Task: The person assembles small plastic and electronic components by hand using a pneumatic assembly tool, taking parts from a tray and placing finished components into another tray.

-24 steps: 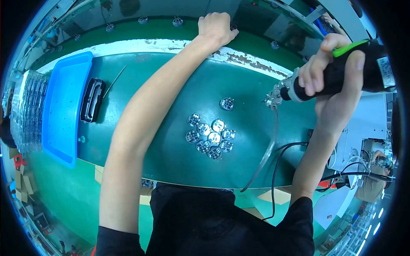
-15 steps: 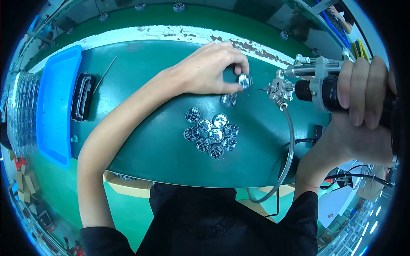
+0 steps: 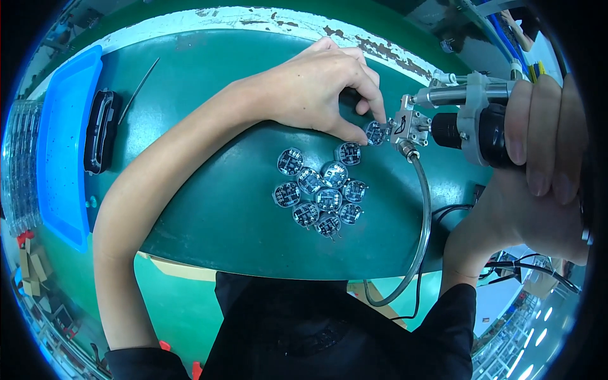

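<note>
My left hand (image 3: 332, 88) pinches a small round circuit-board part (image 3: 375, 133) by its edge between thumb and fingertips. The part is right at the tip of a dispenser-like tool with a metal head (image 3: 408, 126), a black grip and a clear hose (image 3: 423, 228); whether they touch I cannot tell. My right hand (image 3: 538, 145) is wrapped round the tool's black body at the right. Below my left hand lies a loose cluster of several similar round parts (image 3: 328, 200), circuit side up, and one more (image 3: 349, 153) just under my thumb.
On the green tabletop (image 3: 209, 209), a thin metal rod (image 3: 139, 90) lies near a black frame-like tray (image 3: 101, 132). A blue tray (image 3: 60, 152) and stacked clear plastic trays (image 3: 22, 164) stand farther left. Black cables (image 3: 451, 208) run at the right.
My left hand has moved right and slightly down, bringing the round part up to the tool's tip. My right hand keeps its hold on the tool. The whole view has shifted a little.
</note>
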Demonstrator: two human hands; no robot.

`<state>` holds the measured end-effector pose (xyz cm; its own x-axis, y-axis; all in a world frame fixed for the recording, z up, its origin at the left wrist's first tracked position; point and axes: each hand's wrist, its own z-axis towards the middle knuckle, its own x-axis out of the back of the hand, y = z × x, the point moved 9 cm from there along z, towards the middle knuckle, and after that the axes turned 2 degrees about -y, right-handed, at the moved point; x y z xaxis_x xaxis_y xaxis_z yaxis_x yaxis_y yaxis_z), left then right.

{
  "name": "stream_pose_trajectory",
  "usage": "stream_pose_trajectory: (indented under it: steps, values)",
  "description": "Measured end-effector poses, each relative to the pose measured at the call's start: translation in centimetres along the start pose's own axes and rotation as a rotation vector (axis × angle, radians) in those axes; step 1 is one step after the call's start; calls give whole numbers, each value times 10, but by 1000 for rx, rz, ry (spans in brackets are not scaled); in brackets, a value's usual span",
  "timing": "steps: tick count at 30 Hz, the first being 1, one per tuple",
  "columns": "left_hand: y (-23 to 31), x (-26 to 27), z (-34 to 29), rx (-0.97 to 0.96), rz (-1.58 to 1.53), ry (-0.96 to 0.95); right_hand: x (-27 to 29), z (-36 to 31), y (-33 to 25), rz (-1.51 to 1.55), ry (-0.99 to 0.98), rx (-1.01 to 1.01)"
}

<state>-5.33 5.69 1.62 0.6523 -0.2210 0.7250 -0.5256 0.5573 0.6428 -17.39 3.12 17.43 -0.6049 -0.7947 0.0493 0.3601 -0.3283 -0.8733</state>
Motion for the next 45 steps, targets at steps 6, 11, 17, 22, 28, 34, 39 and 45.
stream_pose_trajectory:
  steps: [6, 11, 17, 22, 28, 34, 39, 45]
  values:
    - [-1, -1, -1, -6, 8, 11, 7, -2, 1, -9, -14, 3]
    - [-1, 1, -2, 3, 10, 12, 36, -7, -4, -14, -25, 10]
    - [0, 1, 2, 5, 6, 11, 30, 0, 2, -34, -20, 18]
    - [-3, -2, -1, 26, 0, -18, 5, 5, -8, -49, -24, 56]
    - [-6, -1, 1, 44, 3, 13, 0, -20, -26, -53, -27, 76]
    - [-5, 2, -1, 49, 12, 25, 42, -12, -23, -76, -33, 86]
    - [-5, 2, -2, 35, 29, 36, 21, -5, -14, -80, -44, 95]
    - [-4, 3, -1, 30, 12, 33, 31, -11, -20, -96, -57, 100]
